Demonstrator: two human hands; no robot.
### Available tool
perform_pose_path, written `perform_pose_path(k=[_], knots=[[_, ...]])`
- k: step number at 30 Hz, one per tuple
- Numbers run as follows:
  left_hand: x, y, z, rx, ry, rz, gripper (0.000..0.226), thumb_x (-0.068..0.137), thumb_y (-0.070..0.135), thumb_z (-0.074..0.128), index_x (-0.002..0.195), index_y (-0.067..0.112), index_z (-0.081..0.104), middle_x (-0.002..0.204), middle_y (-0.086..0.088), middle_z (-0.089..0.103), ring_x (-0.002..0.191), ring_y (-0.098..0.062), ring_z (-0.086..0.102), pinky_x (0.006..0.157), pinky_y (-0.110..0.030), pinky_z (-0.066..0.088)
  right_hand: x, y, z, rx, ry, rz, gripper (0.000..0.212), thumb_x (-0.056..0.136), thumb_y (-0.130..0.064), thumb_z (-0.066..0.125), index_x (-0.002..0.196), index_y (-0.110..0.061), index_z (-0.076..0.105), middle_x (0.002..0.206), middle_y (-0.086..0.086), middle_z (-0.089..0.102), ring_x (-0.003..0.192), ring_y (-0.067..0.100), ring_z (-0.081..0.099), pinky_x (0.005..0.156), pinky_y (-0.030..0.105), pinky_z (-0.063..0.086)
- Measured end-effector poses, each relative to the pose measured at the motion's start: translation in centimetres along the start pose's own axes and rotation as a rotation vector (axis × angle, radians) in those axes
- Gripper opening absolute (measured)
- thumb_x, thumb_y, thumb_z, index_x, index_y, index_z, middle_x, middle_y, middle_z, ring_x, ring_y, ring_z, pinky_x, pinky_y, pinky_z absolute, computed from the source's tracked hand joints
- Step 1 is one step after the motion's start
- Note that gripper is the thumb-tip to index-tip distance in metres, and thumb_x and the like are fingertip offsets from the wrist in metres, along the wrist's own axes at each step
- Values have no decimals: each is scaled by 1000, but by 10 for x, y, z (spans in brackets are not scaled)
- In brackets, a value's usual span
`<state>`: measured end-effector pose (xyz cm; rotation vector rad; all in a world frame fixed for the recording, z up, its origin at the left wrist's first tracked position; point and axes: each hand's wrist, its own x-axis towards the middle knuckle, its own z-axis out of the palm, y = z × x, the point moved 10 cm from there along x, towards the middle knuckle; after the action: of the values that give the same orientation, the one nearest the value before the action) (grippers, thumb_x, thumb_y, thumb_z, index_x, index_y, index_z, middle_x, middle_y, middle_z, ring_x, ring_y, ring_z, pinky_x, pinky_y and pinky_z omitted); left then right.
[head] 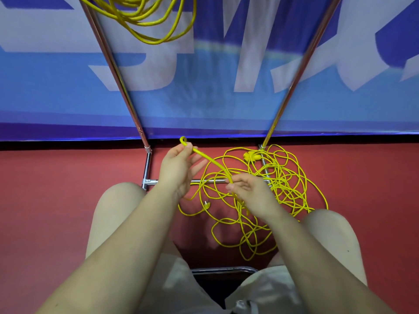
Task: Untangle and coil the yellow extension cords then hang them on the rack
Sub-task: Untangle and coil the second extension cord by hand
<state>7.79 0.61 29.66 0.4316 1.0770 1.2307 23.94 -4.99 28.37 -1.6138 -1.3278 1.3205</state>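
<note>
Red floor [56, 200], blue banner [204, 105] behind with large white characters we cannot read. Our left hand [179, 168] pinches a doubled cord [212, 160] near its looped end; our right hand [249, 189] pinches the same cord lower down. Tangled cord [272, 193] lies on the floor across the rack [147, 164] base. Coiled cord [147, 19] hangs up top.
</note>
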Motion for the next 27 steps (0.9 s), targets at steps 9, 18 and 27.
perform_pose_path(k=[9, 18, 27], knots=[[-29, -74, 21, 568, -374, -91, 21, 100, 24, 40, 96, 25, 61, 99, 5, 66, 95, -9, 61, 86, -25, 43, 19, -14, -7, 876, 170, 365, 6, 96, -11, 48, 101, -11, 50, 83, 4, 61, 75, 15, 61, 60, 37, 53], [-27, -52, 10, 696, -376, 6, 21, 100, 3, 36, 95, 18, 50, 85, 0, 63, 72, -5, 64, 64, -20, 46, 27, -12, -8, 950, 152, 266, 24, 96, -13, 47, 120, -11, 47, 107, 11, 60, 102, 27, 58, 69, 38, 56], [-6, -42, -18, -210, -42, -260, 16, 100, 5, 36, 93, 13, 48, 96, -7, 63, 82, -21, 67, 62, -50, 56, -1, 26, 41, -15, -157, 147, 31, 91, -8, 56, 121, -2, 55, 102, 7, 60, 93, 11, 55, 72, 8, 42]])
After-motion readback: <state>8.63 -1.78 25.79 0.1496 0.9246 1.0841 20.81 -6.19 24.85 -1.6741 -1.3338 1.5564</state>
